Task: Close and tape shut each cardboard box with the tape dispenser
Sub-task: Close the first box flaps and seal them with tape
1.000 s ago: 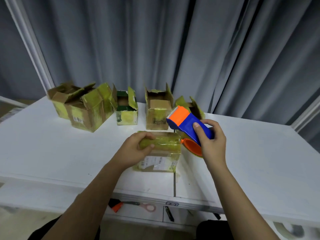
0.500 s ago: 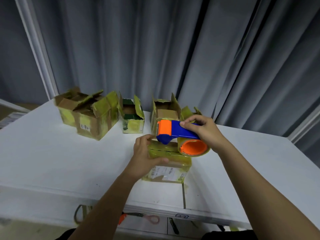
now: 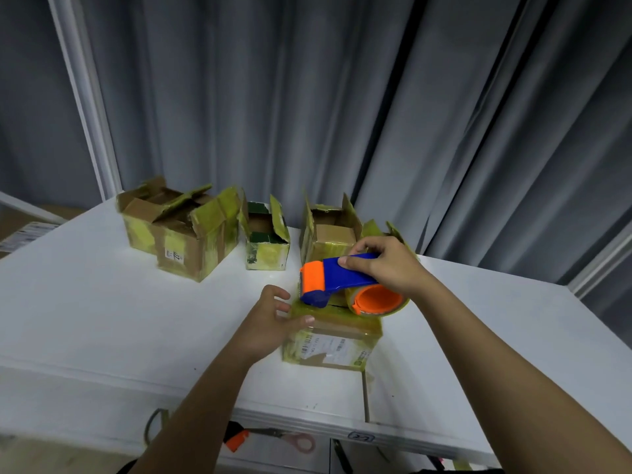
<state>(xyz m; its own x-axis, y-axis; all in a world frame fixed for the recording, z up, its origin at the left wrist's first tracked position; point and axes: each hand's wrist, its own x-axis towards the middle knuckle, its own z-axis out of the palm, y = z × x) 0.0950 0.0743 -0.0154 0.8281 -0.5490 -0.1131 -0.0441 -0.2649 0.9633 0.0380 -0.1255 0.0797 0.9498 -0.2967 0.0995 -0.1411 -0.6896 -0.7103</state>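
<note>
Both hands work: right hand [image 3: 386, 265] grips tape dispenser [image 3: 342, 282] over box [image 3: 335, 336].

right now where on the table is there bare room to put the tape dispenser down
Bare patches: the white table left of the left hand, in front of the open boxes, and the stretch right of the near box, beyond the right hand gripping the tape dispenser. The back edge, where the open boxes stand in a row, is crowded.
</note>
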